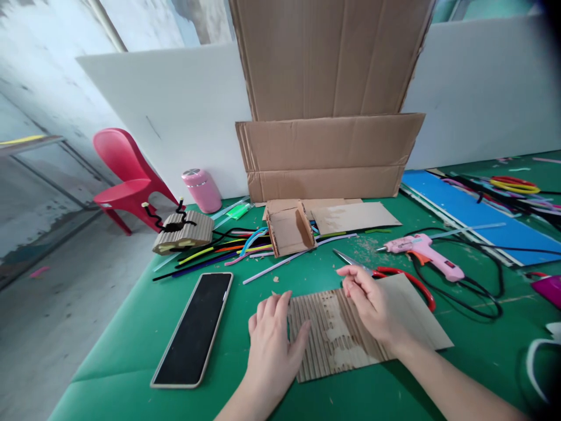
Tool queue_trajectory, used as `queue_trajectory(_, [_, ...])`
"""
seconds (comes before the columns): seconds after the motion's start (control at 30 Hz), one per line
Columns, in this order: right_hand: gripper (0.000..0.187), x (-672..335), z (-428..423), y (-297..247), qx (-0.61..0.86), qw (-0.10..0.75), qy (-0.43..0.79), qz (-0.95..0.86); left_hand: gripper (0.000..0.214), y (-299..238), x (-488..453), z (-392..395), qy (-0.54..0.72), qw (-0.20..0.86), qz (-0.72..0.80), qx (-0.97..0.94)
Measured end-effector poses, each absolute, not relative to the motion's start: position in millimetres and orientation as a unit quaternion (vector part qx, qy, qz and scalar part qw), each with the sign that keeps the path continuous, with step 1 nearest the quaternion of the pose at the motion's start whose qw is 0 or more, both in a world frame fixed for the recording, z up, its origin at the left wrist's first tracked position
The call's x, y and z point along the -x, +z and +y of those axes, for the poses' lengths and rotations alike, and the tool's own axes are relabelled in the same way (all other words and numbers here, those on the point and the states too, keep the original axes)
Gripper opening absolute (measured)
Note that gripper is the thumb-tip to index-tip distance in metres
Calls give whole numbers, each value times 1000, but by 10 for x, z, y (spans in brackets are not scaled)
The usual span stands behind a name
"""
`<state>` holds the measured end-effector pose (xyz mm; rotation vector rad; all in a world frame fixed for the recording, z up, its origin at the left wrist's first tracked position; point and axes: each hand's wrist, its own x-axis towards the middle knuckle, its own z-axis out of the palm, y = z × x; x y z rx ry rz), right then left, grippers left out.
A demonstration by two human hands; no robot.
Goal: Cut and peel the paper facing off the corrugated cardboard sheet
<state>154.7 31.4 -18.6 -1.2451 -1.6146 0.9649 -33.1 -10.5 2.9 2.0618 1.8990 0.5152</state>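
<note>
A piece of corrugated cardboard (339, 345) with its top paper partly peeled off lies on the green table (131, 345) in front of me. My left hand (272, 342) rests flat on its left edge, fingers stretched out. My right hand (370, 304) sits over the upper middle of the piece, fingertips pinched together at the far edge where the paper layer ends. What they pinch is too small to make out. Red-handled scissors (394, 275) lie just behind the right hand.
A phone (195, 327) lies face up at the left. A pink glue gun (427, 251) with a black cord sits at the right. Pipe cleaners (228, 251), a small cardboard box (289, 231), a pink bottle (202, 190) and large cardboard sheets (328, 152) stand behind. A red chair (127, 175) is off the table's left.
</note>
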Motion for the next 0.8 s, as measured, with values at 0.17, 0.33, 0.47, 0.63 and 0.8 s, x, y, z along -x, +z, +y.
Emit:
queue_trajectory(0.17, [18,-1541,325,-201,490,463,400,-621,48,11,282,-43,211,216,686,-662])
queue_trajectory(0.33, [18,-1550,360,-220,478,508,408,-589,51,-7,275,119,350,347,679,-544])
queue_trajectory(0.47, [18,-1564,379,-227,480,532,415,-561,53,145,253,85,474,580,596,-290])
queue_trajectory(0.63, [16,-1560,385,-190,487,544,417,-541,25,224,146,-111,398,773,459,-181])
queue_trajectory(0.8, [17,-1602,311,19,494,519,412,-563,25,148,116,-144,382,792,446,-165])
